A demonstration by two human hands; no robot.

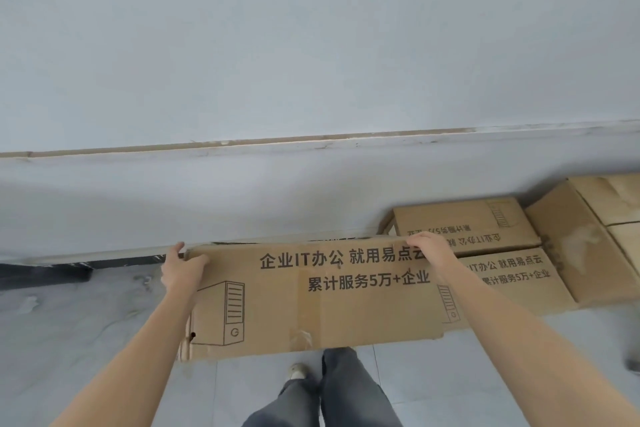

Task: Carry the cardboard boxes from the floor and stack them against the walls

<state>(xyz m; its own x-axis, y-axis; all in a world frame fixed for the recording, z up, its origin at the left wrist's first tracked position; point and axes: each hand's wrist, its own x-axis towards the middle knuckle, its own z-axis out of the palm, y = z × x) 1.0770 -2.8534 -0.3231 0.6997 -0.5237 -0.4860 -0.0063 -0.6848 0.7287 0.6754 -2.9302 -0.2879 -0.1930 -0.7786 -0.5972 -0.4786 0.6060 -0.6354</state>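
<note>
Head view. Both hands hold a printed cardboard box (311, 308) by its far long edge, above the grey tiled floor (69, 340) and close to the foot of the pale wall (311, 45).

The left hand (183, 269) grips the far left corner, fingers on the printed face and one digit hooked past the edge. The right hand (431, 248) grips the same edge further right, its fingers curled over it.

The box is closed and its contents are not visible. Its broad face is turned up toward the camera, showing two lines of Chinese text and a drawing of a computer tower below the left hand. Its long axis runs from hand to hand, parallel to the wall, and the print reads upright with its top toward the wall.

Past the right hand lie three more closed boxes. A second printed box (512, 281) is partly covered by the held box's right end. A box with inverted print (464, 222) lies just beyond it against the wall. A plain box (581, 253) with torn patches lies further right.

Left of the left hand the floor runs open to the skirting (86, 255). Below the near edge show grey trouser legs (346, 392) and one shoe (298, 371).
</note>
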